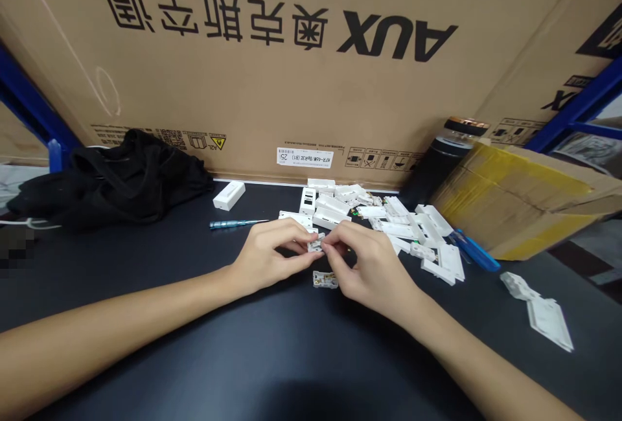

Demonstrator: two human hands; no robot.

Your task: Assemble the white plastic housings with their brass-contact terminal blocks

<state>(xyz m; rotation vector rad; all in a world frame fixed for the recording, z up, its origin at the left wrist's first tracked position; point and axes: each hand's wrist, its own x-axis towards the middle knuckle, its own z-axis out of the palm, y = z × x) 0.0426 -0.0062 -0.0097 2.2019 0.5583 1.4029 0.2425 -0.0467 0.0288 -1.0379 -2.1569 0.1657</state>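
Note:
Between my two hands is a small white plastic part (315, 244), partly covered by fingertips. My left hand (275, 249) pinches its left side between thumb and fingers. From the right, my right hand (367, 259) closes thumb and fingertips on the same part. Just below, a second small white part with brass-coloured metal pieces (324, 280) lies on the dark table (253, 356), beside my right hand. White casing pieces (332, 206) lie heaped behind the hands, some with bits of green board among them.
A blue screwdriver (233, 223) and a white box-shaped casing (229, 195) lie at left, near black cloth (140, 178). At right are a black bottle (437, 162), a taped carton (519, 194), a blue-handled tool (479, 252) and loose white pieces (549, 320). A large carton (272, 97) stands behind.

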